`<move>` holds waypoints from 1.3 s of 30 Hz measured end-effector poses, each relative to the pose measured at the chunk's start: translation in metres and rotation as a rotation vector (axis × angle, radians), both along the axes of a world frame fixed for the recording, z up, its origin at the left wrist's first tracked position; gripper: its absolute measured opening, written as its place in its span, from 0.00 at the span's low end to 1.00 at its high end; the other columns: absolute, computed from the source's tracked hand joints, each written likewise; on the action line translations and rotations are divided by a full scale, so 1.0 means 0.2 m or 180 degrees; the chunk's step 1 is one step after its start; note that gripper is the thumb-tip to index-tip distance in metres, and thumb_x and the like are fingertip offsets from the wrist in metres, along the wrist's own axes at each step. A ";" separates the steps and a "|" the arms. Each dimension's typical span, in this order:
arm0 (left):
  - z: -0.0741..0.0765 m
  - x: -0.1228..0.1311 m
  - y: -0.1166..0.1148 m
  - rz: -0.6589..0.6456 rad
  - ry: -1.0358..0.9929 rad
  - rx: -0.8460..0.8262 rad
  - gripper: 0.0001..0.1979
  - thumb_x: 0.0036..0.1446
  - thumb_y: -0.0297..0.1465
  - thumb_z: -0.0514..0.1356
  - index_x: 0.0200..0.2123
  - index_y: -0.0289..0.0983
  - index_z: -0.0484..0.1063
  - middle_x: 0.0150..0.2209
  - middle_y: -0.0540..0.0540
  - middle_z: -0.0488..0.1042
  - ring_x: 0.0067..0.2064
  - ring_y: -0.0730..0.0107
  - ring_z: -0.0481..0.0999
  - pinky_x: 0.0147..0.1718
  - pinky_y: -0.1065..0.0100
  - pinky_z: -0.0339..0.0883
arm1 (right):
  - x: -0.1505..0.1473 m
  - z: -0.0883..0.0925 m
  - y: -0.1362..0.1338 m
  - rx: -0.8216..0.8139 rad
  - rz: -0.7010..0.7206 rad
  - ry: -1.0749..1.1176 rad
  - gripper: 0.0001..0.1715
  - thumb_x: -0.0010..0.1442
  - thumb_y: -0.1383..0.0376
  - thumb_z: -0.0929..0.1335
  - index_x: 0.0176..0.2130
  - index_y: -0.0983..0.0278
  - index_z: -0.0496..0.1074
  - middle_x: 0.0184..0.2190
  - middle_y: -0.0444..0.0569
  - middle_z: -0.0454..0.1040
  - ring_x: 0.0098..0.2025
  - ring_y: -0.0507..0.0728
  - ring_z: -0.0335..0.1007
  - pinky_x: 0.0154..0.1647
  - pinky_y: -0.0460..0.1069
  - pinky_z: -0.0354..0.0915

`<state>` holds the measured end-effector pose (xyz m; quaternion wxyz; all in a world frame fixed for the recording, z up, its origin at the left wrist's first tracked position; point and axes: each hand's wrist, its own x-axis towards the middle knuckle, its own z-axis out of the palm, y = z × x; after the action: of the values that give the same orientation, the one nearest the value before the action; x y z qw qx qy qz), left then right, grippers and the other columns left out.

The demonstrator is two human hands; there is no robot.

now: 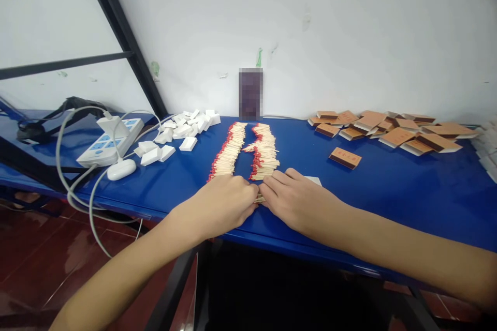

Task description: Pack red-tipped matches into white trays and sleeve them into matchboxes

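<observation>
Two rows of red-tipped matches [229, 151] lie on the blue table [388, 186], running away from me. My left hand [221, 202] and my right hand [297, 197] meet at the near end of the rows, fingers curled and pressed together around a small bunch of matches [259, 198]. A white tray corner [313, 180] peeks out behind my right hand. One brown matchbox sleeve [345, 158] lies alone to the right.
White inner trays [182, 132] are heaped at the back left. Brown sleeves [392, 129] are piled at the back right. A power strip [111, 139], white adapter [121, 169] and cables sit at the left. A dark upright object [250, 93] leans on the wall.
</observation>
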<state>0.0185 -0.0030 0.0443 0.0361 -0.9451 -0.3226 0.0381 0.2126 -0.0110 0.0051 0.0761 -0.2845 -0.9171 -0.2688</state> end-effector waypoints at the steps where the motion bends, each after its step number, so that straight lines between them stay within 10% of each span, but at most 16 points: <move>1: 0.00 0.00 -0.01 0.0017 0.0032 -0.0004 0.11 0.67 0.28 0.54 0.32 0.35 0.72 0.31 0.44 0.77 0.31 0.59 0.78 0.29 0.63 0.65 | -0.01 0.00 0.00 0.0041 -0.0014 -0.0022 0.15 0.66 0.74 0.59 0.34 0.67 0.72 0.29 0.53 0.71 0.32 0.60 0.63 0.34 0.54 0.50; 39: -0.07 0.03 -0.05 0.0117 0.0484 0.0007 0.10 0.65 0.19 0.47 0.39 0.34 0.66 0.35 0.43 0.72 0.32 0.57 0.75 0.32 0.56 0.72 | -0.05 -0.03 -0.08 -0.0297 -0.0445 -0.0154 0.13 0.61 0.78 0.56 0.35 0.66 0.65 0.28 0.50 0.68 0.26 0.57 0.65 0.27 0.51 0.48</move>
<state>0.0247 -0.0130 0.0303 0.0608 -0.9333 -0.3362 0.1101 0.2030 -0.0267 -0.0007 0.0216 -0.3445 -0.9081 -0.2373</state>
